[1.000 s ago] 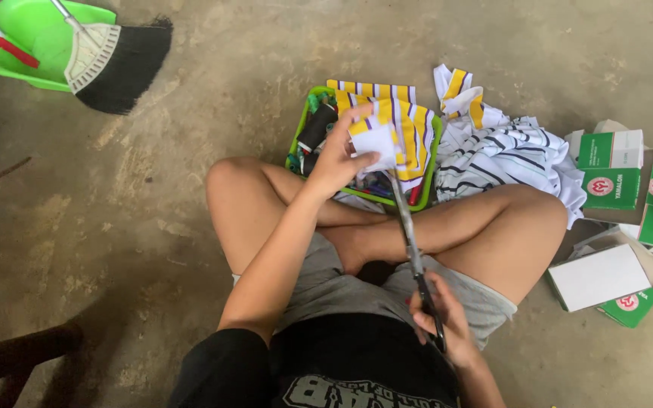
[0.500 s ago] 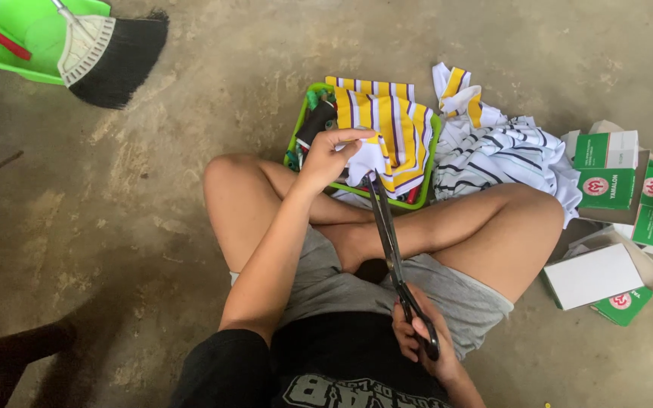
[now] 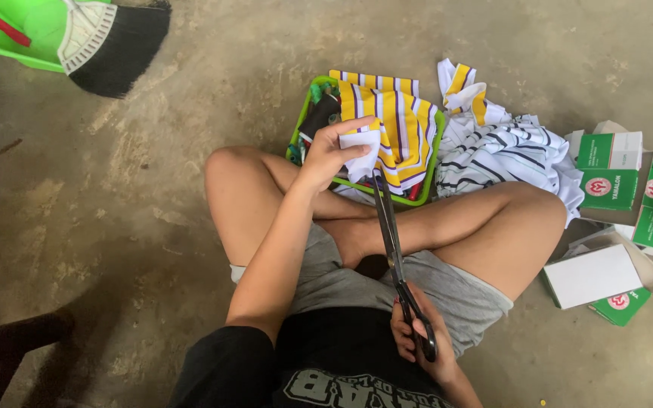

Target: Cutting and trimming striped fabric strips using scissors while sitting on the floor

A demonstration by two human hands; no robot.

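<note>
Bare concrete floor (image 3: pixel 190 189) fills the head view, where a person sits cross-legged. Left hand (image 3: pixel 330 155) pinches a small white piece of cloth (image 3: pixel 362 147), folded and slightly crumpled, held above a green basket (image 3: pixel 296 143) of yellow, white and purple striped fabric (image 3: pixel 394 121). Right hand (image 3: pixel 417 340) has its grip closed through the handles of long black scissors (image 3: pixel 391 242), whose nearly shut blades reach the cloth's lower edge. Green and white boxes (image 3: pixel 614 174) lie nearby.

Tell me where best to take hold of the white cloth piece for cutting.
Pinch the white cloth piece along its upper left edge, from the left, as the left hand does. Its lower edge hangs free toward the scissors worked by the right hand.
</note>
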